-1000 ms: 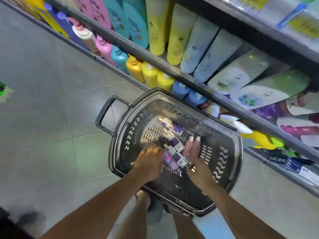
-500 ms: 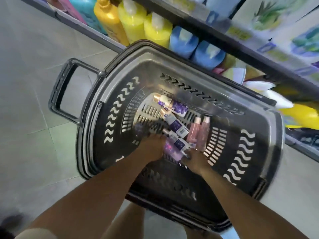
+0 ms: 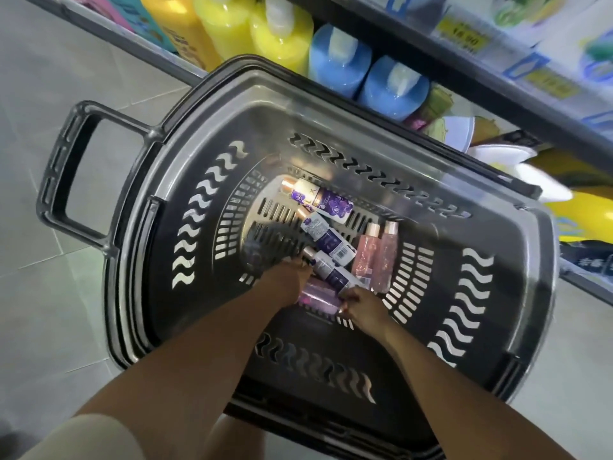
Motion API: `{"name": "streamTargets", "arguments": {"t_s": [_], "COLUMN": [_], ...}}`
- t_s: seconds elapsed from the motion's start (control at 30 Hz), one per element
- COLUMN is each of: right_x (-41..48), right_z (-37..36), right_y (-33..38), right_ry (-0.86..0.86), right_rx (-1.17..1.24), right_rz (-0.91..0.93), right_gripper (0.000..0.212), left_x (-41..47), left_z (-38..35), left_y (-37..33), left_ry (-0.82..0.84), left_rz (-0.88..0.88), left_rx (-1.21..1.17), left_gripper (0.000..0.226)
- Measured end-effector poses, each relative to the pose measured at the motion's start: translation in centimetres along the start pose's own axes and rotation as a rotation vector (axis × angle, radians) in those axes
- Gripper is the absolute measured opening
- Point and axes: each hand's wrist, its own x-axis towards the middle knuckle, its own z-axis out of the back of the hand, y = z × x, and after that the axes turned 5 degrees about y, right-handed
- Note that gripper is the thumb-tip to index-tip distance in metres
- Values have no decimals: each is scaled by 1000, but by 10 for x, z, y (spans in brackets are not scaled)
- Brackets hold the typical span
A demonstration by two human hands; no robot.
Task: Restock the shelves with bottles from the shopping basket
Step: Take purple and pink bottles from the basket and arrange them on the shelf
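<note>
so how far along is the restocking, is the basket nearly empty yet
Nothing from this load looks shelved yet. Both hands are down in the basket: the left hand and right hand are at a light purple bottle near its bottom. Whether either has a grip on it is unclear. Left to do: three white and purple bottles and two pink bottles lie in the basket.

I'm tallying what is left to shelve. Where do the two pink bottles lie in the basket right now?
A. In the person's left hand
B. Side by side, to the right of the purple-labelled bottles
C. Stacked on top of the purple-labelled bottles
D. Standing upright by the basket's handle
B: the two pink bottles lie side by side on the basket floor, right of the purple-labelled bottles, untouched by either hand.
</note>
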Motion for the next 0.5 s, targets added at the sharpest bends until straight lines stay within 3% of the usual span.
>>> {"name": "streamTargets", "arguments": {"t_s": [0.13, 0.27, 0.37, 0.5], "right_x": [-9, -17, -27, -26], "right_z": [12, 30, 42, 46], "right_y": [-2, 2, 12, 23], "right_ry": [-8, -104, -111, -138], "right_rx": [82, 51, 3, -118], "right_rz": [-12, -54, -61, -63], "right_gripper": [13, 15, 24, 15], "left_x": [-13, -40, -68, -109], "left_z": [6, 23, 32, 39], "left_y": [-5, -5, 12, 32], "left_ry": [25, 47, -2, -103], "left_rz": [10, 87, 106, 152], "left_rx": [-22, -83, -215, -502], "left_gripper": [54, 30, 32, 40]}}
